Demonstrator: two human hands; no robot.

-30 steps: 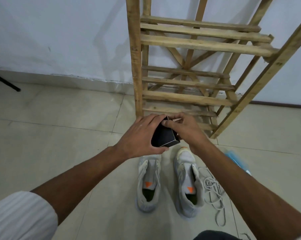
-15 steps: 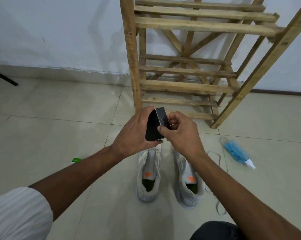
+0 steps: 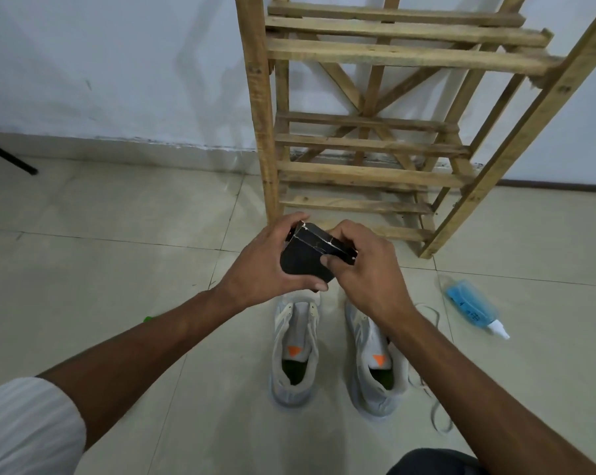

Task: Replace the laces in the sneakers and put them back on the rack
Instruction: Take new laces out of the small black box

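Note:
A small black box with worn white edges is held above the floor by both hands. My left hand grips it from the left and below. My right hand pinches its right end and lid. Below them two pale grey sneakers stand side by side with toes toward the rack, the left sneaker and the right sneaker, both with orange tongue tabs and no laces in view. A loose white lace lies on the floor right of the right sneaker. The wooden rack stands behind.
A blue spray bottle lies on the tiled floor to the right. A small green object peeks out behind my left forearm. A black stand leg crosses the far left by the white wall.
The black box has been turned in my hands and its lid end now faces up and right. My right hand has shifted onto that end. The view has dropped slightly.

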